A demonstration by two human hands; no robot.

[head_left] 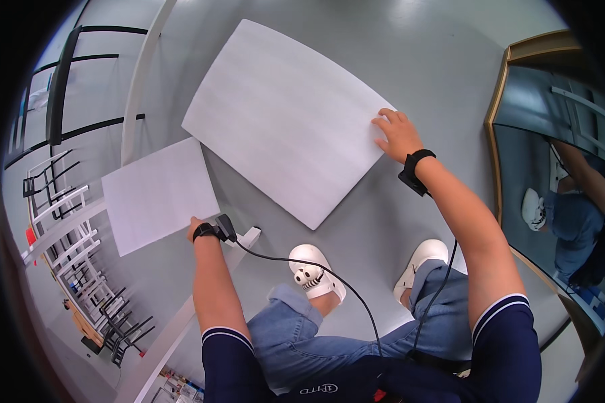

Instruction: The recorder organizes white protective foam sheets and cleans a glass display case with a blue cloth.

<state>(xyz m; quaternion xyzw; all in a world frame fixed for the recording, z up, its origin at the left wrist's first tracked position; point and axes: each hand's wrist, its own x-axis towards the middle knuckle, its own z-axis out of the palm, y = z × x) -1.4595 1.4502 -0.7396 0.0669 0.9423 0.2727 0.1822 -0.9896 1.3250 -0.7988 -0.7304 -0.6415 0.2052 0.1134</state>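
A large white sheet [282, 121], perhaps foam board, spreads ahead of me, tilted on the diagonal over the grey floor. At its right corner, my right hand [398, 136] has fingers and thumb bent around the corner area. To the left is a smaller white sheet [160, 195], its top right corner close against the large one's left corner. My left hand [195, 227] grips the small sheet by its near edge; most of those fingers are hidden. Both wrists wear black straps [417, 171] with small devices and cables.
My white clogs [316, 272] stand on the floor [444, 74] below the sheets. On the right leans a wood-framed mirror [496, 168] reflecting me. White rails [136, 87] and black bars run along the left. Beyond them are several racks and chairs [117, 329].
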